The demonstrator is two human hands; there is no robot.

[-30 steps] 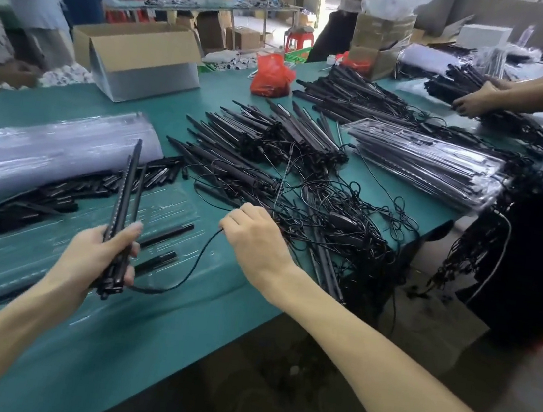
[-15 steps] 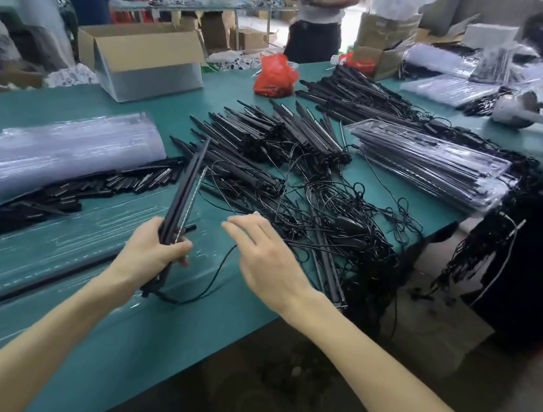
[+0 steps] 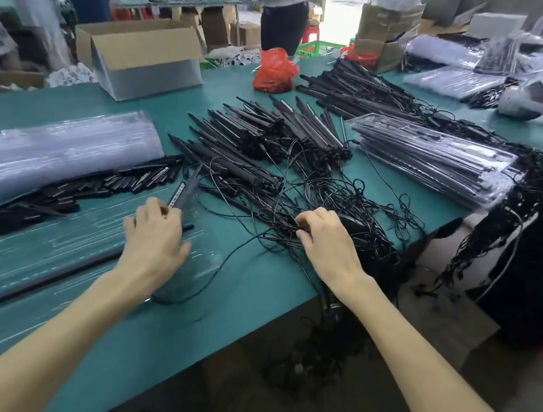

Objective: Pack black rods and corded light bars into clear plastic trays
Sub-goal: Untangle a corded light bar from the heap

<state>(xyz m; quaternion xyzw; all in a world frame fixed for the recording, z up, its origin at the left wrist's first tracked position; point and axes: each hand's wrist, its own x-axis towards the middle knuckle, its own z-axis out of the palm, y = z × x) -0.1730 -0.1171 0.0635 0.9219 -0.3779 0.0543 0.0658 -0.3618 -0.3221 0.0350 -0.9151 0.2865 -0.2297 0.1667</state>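
1. Two bare hands are over the green table (image 3: 250, 306).
2. The left hand (image 3: 155, 242) has its fingers curled round the lower end of one light bar (image 3: 185, 191). The bar sticks out past the knuckles, tilted up and away.
3. One cord (image 3: 218, 261) comes from under that palm, loops beside the wrist and runs across towards the right fingertips.
4. The right hand (image 3: 329, 251) has its fingers bent down, the tips pinching into the tangle of cords (image 3: 351, 195). I cannot tell which strand they hold.
5. One clear tray (image 3: 31, 264) lies under the left fingers. One long black rod (image 3: 53, 277) lies in it, passing beneath the palm, its tip showing just past the fingers.
6. Beyond the left fingertips is one heap of short black rods (image 3: 75, 187), too many to count, and behind it one stack of empty trays (image 3: 63, 150).
7. Beyond the right fingertips is one heap of light bars (image 3: 265, 136), uncountable. Further right is one stack of filled trays (image 3: 442, 159).
8. One red bag (image 3: 274, 68) and one cardboard box (image 3: 138, 50) sit well beyond both hands.
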